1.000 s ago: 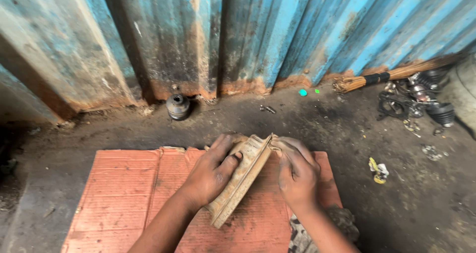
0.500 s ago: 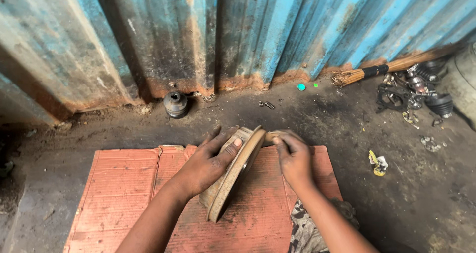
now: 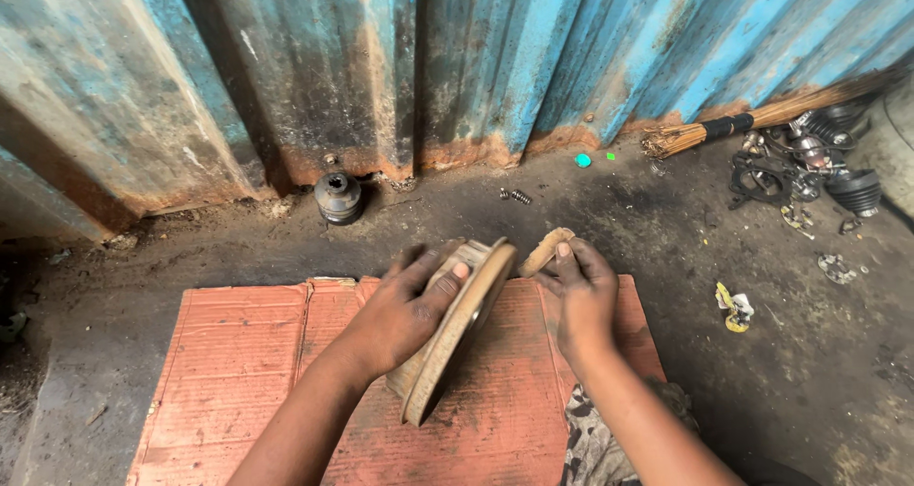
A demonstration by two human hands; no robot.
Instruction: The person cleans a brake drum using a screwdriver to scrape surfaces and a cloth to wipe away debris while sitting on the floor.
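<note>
Blue metal wall (image 3: 533, 58) stands behind everything, rusty at the bottom. Below it I see red cardboard (image 3: 238, 372) flat on the dirty floor. My left hand (image 3: 405, 315) grips a round tan disc (image 3: 462, 329), standing on its edge on the cardboard. My right hand (image 3: 586, 296) pinches a small tan piece (image 3: 546, 251) (just beside the disc's top).

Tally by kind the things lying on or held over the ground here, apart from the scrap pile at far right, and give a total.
Round metal disc parts held on edge: 1
Small tan pieces in hand: 1
Cardboard sheets: 1
Dark metal cylinders: 1
Brooms: 1
Springs: 1
Total: 6
</note>
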